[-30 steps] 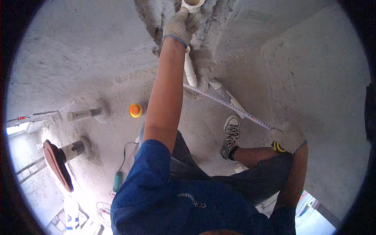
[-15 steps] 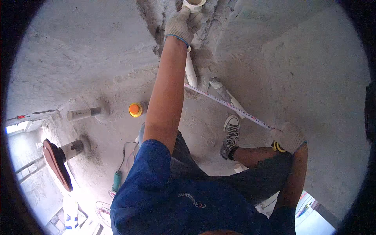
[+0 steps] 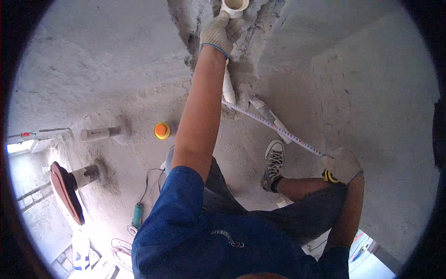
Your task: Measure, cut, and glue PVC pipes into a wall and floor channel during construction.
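My gloved left hand [image 3: 216, 35] is raised at the top of the view, its fingers closed on a white pipe fitting [image 3: 236, 14] at a rough chase in the grey surface. Low on the right, my gloved right hand [image 3: 343, 163] grips a yellow-and-black tape measure [image 3: 331, 176]. Its white blade [image 3: 295, 138] runs out slantwise to the upper left, and its far end is hidden behind my left forearm. A white pipe [image 3: 228, 88] stands below the fitting, and another whitish pipe [image 3: 278, 126] lies slanted under the blade.
An orange-yellow cap [image 3: 161, 130] sits left of my forearm. Two pipe stubs [image 3: 95, 134] project at the left, the lower bearing a brown flat piece [image 3: 65, 190]. A green angle grinder [image 3: 137, 215] with its cord lies lower left. My sneaker [image 3: 274, 165] rests between the tape and my leg.
My left hand and the fitting appear slightly lower and further right in the view. The tape measure and my right hand stay almost in place, with the blade still extended.
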Demonstrator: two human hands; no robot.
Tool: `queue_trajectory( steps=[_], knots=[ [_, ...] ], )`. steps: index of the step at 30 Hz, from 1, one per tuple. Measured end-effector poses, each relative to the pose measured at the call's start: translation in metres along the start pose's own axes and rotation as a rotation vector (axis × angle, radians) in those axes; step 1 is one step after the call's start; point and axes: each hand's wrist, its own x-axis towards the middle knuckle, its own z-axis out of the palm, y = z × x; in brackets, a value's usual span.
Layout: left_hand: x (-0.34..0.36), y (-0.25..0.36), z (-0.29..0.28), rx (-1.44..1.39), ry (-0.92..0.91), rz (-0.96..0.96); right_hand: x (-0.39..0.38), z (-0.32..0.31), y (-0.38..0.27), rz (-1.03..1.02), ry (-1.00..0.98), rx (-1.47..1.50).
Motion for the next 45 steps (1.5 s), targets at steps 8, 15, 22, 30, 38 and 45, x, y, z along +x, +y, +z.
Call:
queue_trajectory(
  steps=[8,15,22,30,38,45],
  knots=[
    [-0.002,-0.001,0.006,-0.043,0.037,-0.002,0.003,0.002,0.006,0.054,-0.061,-0.009],
    [-0.01,0.003,0.01,0.053,0.031,0.009,0.006,0.004,0.01,0.025,-0.057,-0.02],
    [-0.006,0.001,0.01,0.01,0.046,-0.018,0.006,0.008,0.015,-0.097,0.007,-0.033],
    [-0.006,0.001,0.01,0.035,0.044,-0.009,0.006,0.009,0.014,-0.132,-0.007,-0.074],
    [-0.005,0.004,0.009,-0.006,0.048,-0.05,0.005,0.008,0.013,-0.101,-0.02,-0.005],
    [-0.004,0.002,0.007,0.008,0.049,-0.052,0.006,0.008,0.014,-0.087,-0.017,-0.043]
  ],
)
